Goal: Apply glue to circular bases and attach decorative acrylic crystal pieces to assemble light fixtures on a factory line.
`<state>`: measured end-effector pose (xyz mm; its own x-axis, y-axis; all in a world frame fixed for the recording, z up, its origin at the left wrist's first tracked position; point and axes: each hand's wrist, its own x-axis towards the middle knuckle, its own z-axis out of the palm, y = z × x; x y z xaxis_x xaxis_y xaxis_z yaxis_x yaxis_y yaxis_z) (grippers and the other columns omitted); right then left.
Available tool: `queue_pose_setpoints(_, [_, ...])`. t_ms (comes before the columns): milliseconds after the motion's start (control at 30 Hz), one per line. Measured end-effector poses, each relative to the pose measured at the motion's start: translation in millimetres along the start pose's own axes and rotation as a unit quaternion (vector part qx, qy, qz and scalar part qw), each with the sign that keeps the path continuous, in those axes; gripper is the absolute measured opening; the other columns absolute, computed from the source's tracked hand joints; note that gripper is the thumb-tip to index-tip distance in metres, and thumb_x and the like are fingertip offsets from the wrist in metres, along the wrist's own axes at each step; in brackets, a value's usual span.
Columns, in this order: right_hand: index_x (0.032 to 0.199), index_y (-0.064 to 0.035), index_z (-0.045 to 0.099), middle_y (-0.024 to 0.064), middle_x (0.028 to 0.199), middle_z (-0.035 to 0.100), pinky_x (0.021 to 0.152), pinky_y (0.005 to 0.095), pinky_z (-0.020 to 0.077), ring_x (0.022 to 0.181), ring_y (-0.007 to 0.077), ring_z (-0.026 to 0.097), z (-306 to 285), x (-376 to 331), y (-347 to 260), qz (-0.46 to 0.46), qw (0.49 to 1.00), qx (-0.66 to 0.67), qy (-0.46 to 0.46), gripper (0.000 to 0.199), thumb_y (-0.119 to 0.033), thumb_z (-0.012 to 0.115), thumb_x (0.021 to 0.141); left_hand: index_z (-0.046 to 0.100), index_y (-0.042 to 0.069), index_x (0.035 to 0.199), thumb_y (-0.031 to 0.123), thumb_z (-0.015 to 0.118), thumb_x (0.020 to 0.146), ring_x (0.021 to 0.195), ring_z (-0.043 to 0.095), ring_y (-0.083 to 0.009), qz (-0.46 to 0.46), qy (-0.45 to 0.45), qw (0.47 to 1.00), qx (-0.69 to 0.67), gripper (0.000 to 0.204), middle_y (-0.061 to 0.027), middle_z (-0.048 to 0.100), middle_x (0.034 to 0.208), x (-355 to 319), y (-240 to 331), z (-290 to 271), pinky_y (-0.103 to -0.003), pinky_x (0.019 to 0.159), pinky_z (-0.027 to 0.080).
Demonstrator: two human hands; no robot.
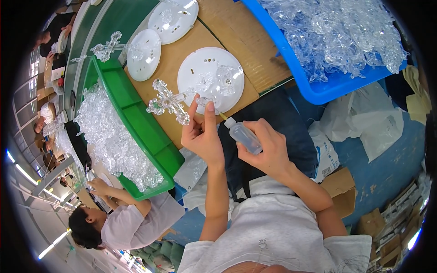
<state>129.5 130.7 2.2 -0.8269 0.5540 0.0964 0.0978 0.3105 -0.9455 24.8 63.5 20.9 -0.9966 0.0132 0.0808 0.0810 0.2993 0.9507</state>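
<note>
Between the thumb and fingers of my left hand is a small clear plastic piece, held above the near edge of a white round plate. A clear ornate cross lies just left of those fingertips, over the plate's left side; whether it joins the pinched piece I cannot tell. My right hand is closed around a translucent squeeze bottle. Its thin yellowish nozzle points up and left, close to the pinched piece. More clear plastic parts rest on the plate.
At left stands a green bin heaped with clear parts; a blue bin at upper right holds more. Two further white plates lie beyond, one beside another clear cross. A co-worker sits at left. Plastic bags lie at right.
</note>
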Motion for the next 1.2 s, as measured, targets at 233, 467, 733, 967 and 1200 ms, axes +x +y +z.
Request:
queue_pose_setpoints(233, [0.103,-0.0034,0.056,0.0098,0.084,0.059,0.059,0.0326,0.0509,0.069,0.0266,0.062,2.1,-1.7,2.8,-0.002,1.000,-0.008,-0.006,0.042,-0.008,0.073,0.064,0.064,-0.003,0.112,0.002,0.071,0.082,0.053,0.026,0.0009,-0.003,-0.002,1.000,0.000,0.032,0.0107,0.035,0.061,-0.4,-1.4,-1.2,-0.018,0.048,0.019])
queue_pose_setpoints(467, [0.102,-0.0034,0.057,0.0089,0.084,0.059,0.058,0.0316,0.0508,0.068,0.0262,0.062,3.4,-0.6,2.6,-0.015,1.000,-0.015,-0.009,0.042,-0.007,0.073,0.063,0.064,-0.003,0.113,0.004,0.071,0.082,0.052,0.027,0.0013,-0.002,0.004,1.000,0.005,0.033,0.0107,0.036,0.061,0.3,0.8,-0.7,-0.018,0.047,0.019])
queue_pose_setpoints(733, [0.109,-0.0012,0.055,0.0109,0.092,0.060,0.067,0.0297,0.0515,0.077,0.0229,0.064,-15.1,-6.0,17.0,-0.007,0.999,0.030,-0.013,0.047,-0.008,0.075,0.066,0.065,-0.002,0.112,0.004,0.073,0.080,0.051,0.026,0.0009,-0.008,-0.022,1.000,-0.002,0.033,0.0109,0.033,0.058,2.7,-3.9,-4.0,-0.019,0.048,0.018])
queue_pose_setpoints(967, [0.125,0.0033,0.045,0.0184,0.117,0.055,0.096,0.0334,0.0415,0.110,0.0268,0.055,-11.4,64.8,8.8,-0.104,0.987,-0.060,0.110,0.049,-0.003,0.067,0.082,0.066,-0.001,0.111,0.002,0.073,0.078,0.051,0.025,0.0004,-0.004,-0.023,1.000,-0.019,0.034,0.0112,0.028,0.056,2.5,-14.4,-7.9,-0.020,0.049,0.017])
queue_pose_setpoints(1200, [0.129,0.0032,0.040,0.0237,0.126,0.051,0.098,0.0389,0.0393,0.119,0.0348,0.050,12.5,107.4,18.4,-0.047,0.985,-0.044,0.161,0.046,-0.012,0.060,0.090,0.066,0.000,0.113,0.001,0.073,0.079,0.052,0.025,0.0003,0.000,-0.055,0.998,-0.021,0.035,0.0115,0.028,0.059,1.7,-15.4,-9.8,-0.019,0.048,0.018])
